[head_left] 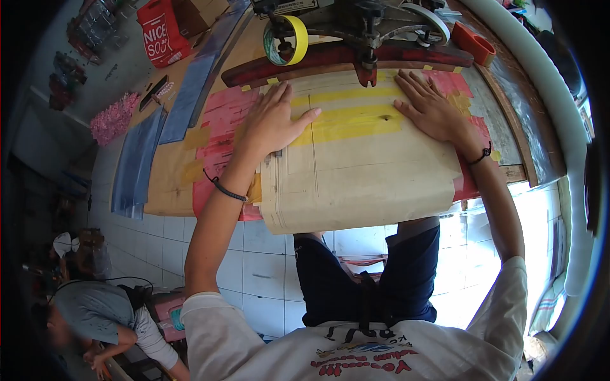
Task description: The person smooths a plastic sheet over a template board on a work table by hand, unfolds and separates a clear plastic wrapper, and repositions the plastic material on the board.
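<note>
A large cream sheet (368,171) with yellow tape strips and thin drawn lines lies over the table's front edge, its lower end hanging past it. My left hand (274,119) rests flat on its upper left part, fingers and thumb spread. On the upper right part my right hand (435,111) also lies flat, fingers apart. Neither hand holds anything. Just beyond the fingertips runs the curved dark red bar (305,62) of a machine, with a roll of yellow tape (298,40) hanging on it. Red taped areas (222,120) show at both sides of the sheet.
Clear blue-tinted plastic strips (190,95) lie at the left, near a red bag (162,35) and pink shredded material (114,119). An orange tape roll (473,44) stands at back right. A co-worker (105,311) bends over at lower left.
</note>
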{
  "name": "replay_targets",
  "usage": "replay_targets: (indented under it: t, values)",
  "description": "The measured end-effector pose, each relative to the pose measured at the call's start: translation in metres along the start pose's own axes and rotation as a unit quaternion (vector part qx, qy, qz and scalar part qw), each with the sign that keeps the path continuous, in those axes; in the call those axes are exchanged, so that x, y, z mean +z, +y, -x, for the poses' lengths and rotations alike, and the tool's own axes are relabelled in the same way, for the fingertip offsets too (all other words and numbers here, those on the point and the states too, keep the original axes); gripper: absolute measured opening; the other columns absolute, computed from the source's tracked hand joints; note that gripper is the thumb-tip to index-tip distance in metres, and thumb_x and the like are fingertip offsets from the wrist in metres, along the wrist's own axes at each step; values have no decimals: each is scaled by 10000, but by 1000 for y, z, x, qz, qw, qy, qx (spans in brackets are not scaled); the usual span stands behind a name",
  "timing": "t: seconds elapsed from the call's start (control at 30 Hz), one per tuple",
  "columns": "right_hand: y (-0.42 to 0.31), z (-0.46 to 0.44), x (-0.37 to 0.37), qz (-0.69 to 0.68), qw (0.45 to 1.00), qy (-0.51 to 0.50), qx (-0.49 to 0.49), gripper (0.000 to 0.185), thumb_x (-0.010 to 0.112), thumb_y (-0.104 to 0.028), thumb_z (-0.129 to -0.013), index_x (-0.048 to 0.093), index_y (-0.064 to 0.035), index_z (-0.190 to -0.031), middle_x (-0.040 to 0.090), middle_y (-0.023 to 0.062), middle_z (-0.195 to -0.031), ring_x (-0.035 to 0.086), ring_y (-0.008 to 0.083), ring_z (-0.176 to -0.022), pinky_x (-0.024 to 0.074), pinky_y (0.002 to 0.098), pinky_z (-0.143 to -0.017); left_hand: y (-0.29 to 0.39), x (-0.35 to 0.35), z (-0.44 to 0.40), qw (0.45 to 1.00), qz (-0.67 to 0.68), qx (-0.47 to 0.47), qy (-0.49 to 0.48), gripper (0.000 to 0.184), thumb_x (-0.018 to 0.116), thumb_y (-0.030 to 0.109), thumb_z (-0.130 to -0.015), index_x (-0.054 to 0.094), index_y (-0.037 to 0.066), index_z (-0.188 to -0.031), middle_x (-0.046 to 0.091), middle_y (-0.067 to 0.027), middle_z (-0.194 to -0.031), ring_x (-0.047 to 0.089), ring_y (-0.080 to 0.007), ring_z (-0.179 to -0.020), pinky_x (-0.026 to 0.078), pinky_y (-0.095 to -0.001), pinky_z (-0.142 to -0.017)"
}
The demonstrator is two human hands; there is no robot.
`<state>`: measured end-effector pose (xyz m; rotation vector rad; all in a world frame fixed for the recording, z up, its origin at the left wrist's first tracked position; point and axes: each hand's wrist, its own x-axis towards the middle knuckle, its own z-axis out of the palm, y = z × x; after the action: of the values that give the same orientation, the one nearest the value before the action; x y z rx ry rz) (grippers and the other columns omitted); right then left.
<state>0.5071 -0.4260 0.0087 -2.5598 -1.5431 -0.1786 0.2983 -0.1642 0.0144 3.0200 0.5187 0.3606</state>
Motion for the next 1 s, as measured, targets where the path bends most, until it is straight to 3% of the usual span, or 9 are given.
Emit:
replay_targets:
  t: [0.33,0.73,1.0]
  values:
    - [-4,6,0,-23,1000,-2,-15,694,307,-523,-997,294,-27,-1481,268,162,-1551,189,302,-1459,121,487,-1191,0,0,1,1000,11,10,-3,865,514,576,-903,355,-110,-1406,354,-247,-1485,334,-348,-1390,249,-407,-1159]
    - [5,9,-3,-17,1000,-1,-25,697,318,-517,-998,302,-6,-1471,280,177,-1541,199,306,-1454,141,431,-1194,3,-1,1,1000,7,5,-3,874,488,590,-908,351,-118,-1402,358,-251,-1478,333,-340,-1393,225,-428,-1172]
    - [6,6,7,5,1000,28,-10,702,273,-539,-1000,295,-22,-1474,277,156,-1545,191,286,-1456,134,412,-1204,-3,9,-3,1000,6,14,20,885,490,612,-902,382,-121,-1385,393,-258,-1454,379,-372,-1357,289,-417,-1139]
